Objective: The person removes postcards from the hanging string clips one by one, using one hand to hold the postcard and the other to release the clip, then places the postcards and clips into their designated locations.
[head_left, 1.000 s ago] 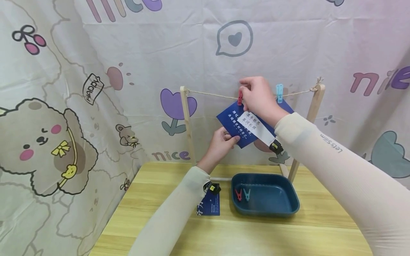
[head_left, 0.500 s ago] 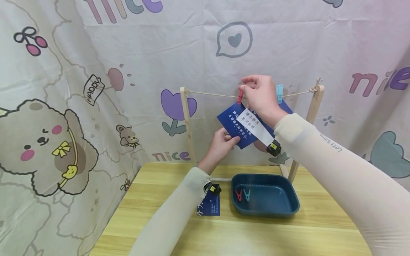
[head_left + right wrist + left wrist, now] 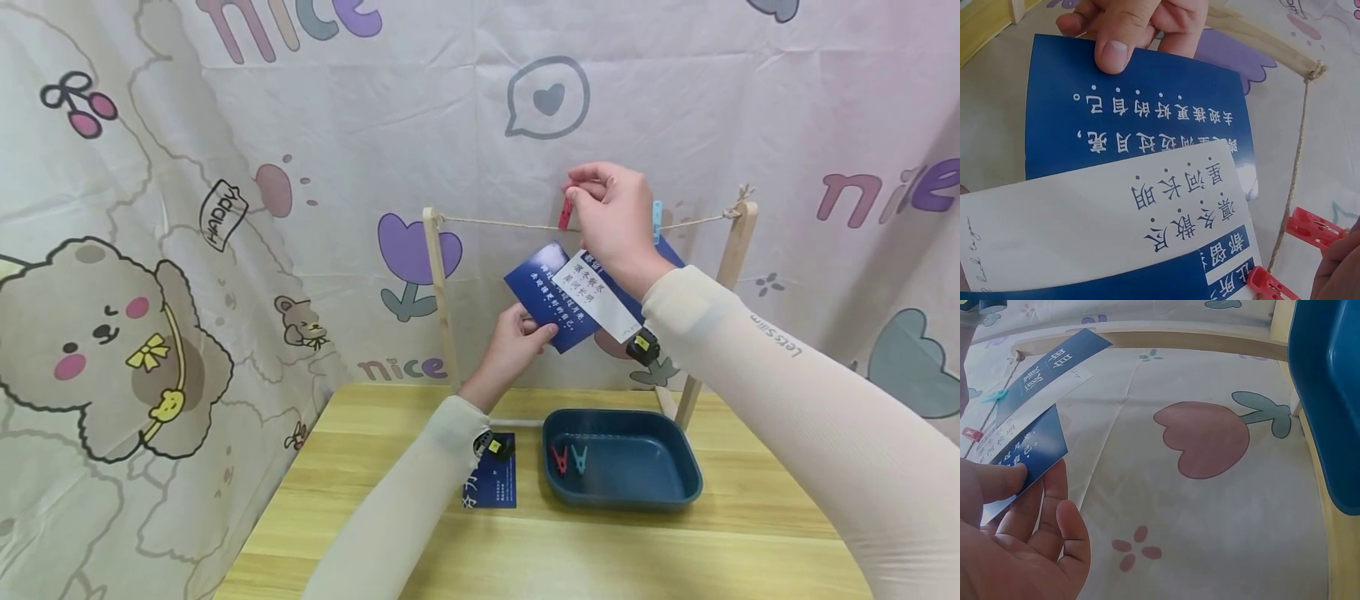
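While the left hand (image 3: 517, 337) pinches it near one corner, the blue card (image 3: 546, 292) slants upward from those fingers, its white print facing the head camera. The thumb lies across the printed front, with other fingers behind; the little finger, seen from the left wrist, stands free of the card. The card's upper corner reaches to just below the fingers of the right hand (image 3: 615, 217).

Those right fingers are closed on a red clip (image 3: 566, 212), pinching its upper end. Its lower end points down from the fingertips toward the rope (image 3: 502, 222); a gap shows between clip and card, and I cannot tell whether the clip touches the rope.

Under the right palm, a white card (image 3: 596, 296) slants down to the right, overlapping the front of the blue card. A second red clip (image 3: 1270, 285) shows near the right fingers in the right wrist view, at the edge of the white card. Just beyond the right knuckles, a light-blue clip (image 3: 657, 223) sits on the rope, another blue card (image 3: 670, 252) below it.

Well below both hands, a tray (image 3: 645, 467) holds one red and one teal clip (image 3: 579, 460). Beneath the left wrist, a third blue card (image 3: 491, 493) lies on the table (image 3: 570, 550).
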`<action>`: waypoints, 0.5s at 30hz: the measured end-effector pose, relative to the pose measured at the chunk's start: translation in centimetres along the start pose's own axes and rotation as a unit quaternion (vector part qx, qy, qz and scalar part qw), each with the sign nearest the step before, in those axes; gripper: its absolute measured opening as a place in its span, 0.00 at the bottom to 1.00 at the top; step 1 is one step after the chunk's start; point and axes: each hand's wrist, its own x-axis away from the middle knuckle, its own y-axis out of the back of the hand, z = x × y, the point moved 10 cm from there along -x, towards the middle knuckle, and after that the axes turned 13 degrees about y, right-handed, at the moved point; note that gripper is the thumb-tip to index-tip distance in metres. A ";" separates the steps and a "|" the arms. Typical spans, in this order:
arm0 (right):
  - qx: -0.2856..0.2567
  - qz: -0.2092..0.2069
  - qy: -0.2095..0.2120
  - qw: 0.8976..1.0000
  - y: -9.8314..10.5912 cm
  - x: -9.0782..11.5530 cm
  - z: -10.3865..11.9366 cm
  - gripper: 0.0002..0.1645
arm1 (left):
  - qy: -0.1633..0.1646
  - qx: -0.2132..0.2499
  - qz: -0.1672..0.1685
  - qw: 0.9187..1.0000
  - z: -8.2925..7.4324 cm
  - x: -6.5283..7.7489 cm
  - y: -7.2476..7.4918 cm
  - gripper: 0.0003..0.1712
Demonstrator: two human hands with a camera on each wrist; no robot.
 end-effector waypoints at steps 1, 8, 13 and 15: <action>-0.002 -0.002 0.007 1.000 0.0 0.0 0.2 0.19 | 0.000 -0.001 -0.001 1.000 0.0 0.0 0.1 0.19; -0.021 -0.018 0.063 0.998 0.1 0.5 1.9 0.15 | 0.003 -0.004 -0.006 1.000 0.7 0.3 0.7 0.19; -0.024 -0.015 0.110 0.994 0.3 2.3 3.6 0.10 | 0.006 -0.008 -0.005 1.000 1.5 0.7 1.5 0.20; -0.021 -0.008 0.127 0.992 0.2 3.2 4.0 0.09 | 0.007 -0.012 -0.004 1.000 1.7 1.0 1.8 0.21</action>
